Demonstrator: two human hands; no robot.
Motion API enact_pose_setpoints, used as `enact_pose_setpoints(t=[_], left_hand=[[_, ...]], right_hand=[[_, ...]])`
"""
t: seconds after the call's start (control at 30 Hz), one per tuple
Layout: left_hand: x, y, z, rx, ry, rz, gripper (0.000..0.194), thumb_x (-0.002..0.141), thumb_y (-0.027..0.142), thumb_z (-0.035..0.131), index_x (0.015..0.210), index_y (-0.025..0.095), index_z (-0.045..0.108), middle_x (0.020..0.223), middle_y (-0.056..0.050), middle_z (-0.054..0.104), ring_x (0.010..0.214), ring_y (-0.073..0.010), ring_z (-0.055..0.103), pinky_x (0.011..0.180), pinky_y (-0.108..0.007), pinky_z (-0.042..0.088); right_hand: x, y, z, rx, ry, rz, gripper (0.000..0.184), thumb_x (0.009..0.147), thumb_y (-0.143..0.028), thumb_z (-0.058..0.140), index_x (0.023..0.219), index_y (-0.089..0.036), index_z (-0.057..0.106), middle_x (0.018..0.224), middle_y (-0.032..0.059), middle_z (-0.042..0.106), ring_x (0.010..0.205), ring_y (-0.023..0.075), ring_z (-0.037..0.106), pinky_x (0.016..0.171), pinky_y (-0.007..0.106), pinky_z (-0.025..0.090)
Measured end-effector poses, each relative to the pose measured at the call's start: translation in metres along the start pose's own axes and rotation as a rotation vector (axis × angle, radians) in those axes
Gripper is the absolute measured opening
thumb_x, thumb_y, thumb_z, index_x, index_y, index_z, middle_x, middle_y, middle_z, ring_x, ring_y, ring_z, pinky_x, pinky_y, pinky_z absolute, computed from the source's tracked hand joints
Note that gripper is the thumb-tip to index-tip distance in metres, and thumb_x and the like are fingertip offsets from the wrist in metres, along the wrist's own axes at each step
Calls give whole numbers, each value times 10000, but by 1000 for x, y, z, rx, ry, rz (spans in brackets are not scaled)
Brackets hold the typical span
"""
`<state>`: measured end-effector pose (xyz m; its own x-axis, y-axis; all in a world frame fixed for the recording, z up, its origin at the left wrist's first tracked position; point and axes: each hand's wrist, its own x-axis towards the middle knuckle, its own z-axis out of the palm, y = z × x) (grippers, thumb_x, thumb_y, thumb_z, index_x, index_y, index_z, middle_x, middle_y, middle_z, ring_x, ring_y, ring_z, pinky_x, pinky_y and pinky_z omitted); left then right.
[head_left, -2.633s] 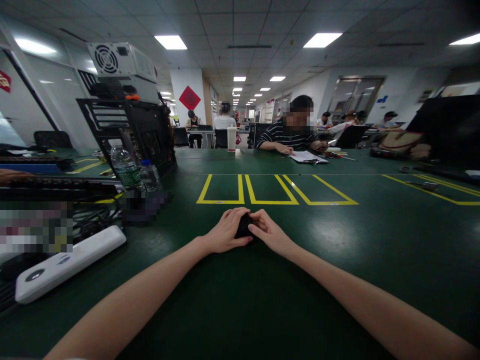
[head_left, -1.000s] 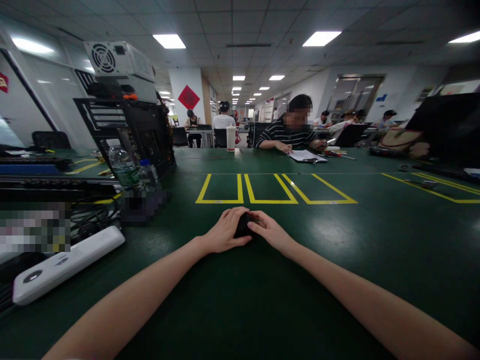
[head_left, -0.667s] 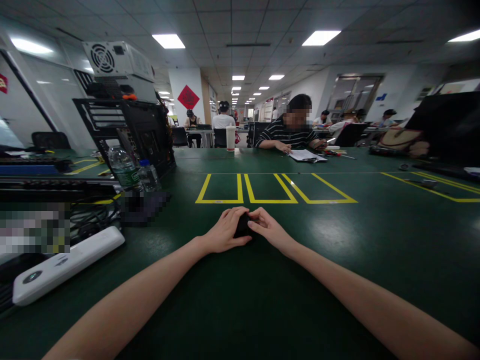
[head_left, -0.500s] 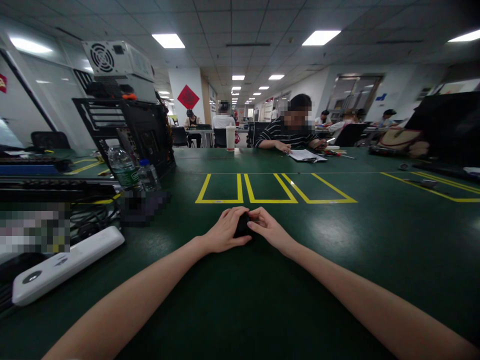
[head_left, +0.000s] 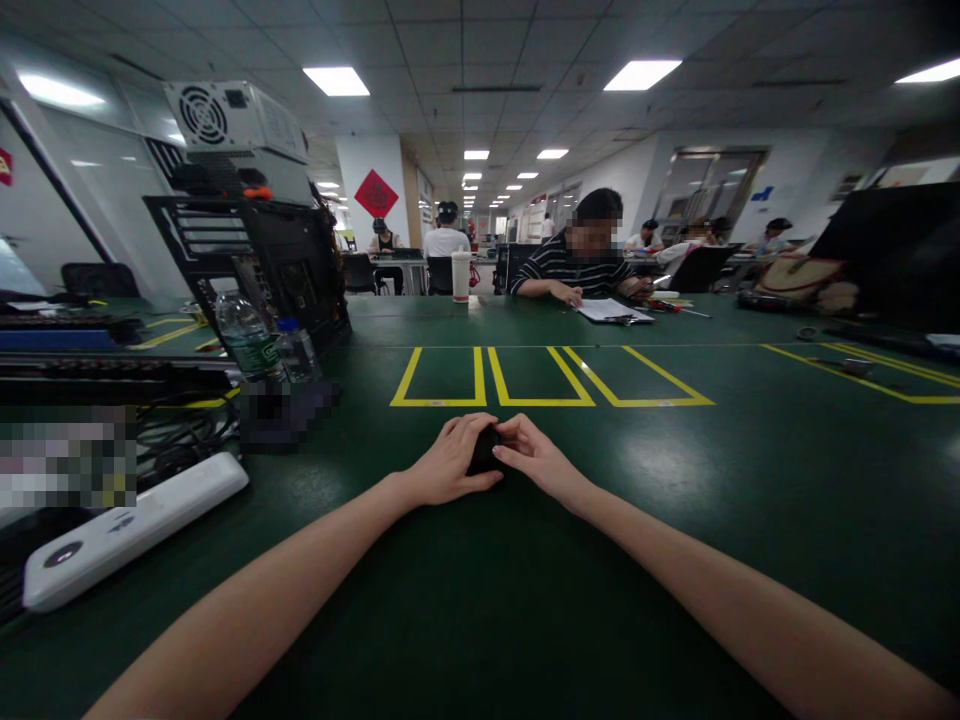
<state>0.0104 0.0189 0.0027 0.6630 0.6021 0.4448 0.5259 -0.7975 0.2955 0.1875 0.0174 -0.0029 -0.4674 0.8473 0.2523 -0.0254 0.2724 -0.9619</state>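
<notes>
A small, dark, rounded object (head_left: 484, 452) is between my two hands on the green table (head_left: 487, 600); its kind I cannot make out. My left hand (head_left: 454, 460) wraps round its left side, fingers over the top and thumb along the near edge. From the right, my right hand (head_left: 536, 455) has its thumb and bent fingers against the object. Much of the object is hidden by my fingers. Just beyond my hands, yellow tape outlines (head_left: 540, 403) mark the tabletop.
To the left stand a black computer case (head_left: 277, 265) with a power supply (head_left: 232, 120) on top, two plastic bottles (head_left: 247, 335) and a white elongated device (head_left: 139, 530). Across the table a person in a striped shirt (head_left: 540, 268) sits by a clipboard (head_left: 611, 311). A white cup (head_left: 460, 275) stands farther back.
</notes>
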Motion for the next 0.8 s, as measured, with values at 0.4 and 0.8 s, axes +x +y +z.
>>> enact_pose_setpoints(t=[0.4,0.8], left_hand=[[-1,0,0,-3,2,11,599,749,341,519,1235,201,198,1198,-86,386,1130,-223,351,984,-409,222],[1,-1,1,-4,2,8,607,744,347,524,1234,203,196,1207,-90,380,1135,-224,349,980,-416,226]], right_hand=[[-1,-4,-3,6,-58,70,303,682,-234,607,946,-216,458,1003,15,499,981,172,492,890,388,373],[-2,-6,0,-74,33,105,241,750,-277,522,977,-228,456,1007,22,494,1007,175,469,893,386,369]])
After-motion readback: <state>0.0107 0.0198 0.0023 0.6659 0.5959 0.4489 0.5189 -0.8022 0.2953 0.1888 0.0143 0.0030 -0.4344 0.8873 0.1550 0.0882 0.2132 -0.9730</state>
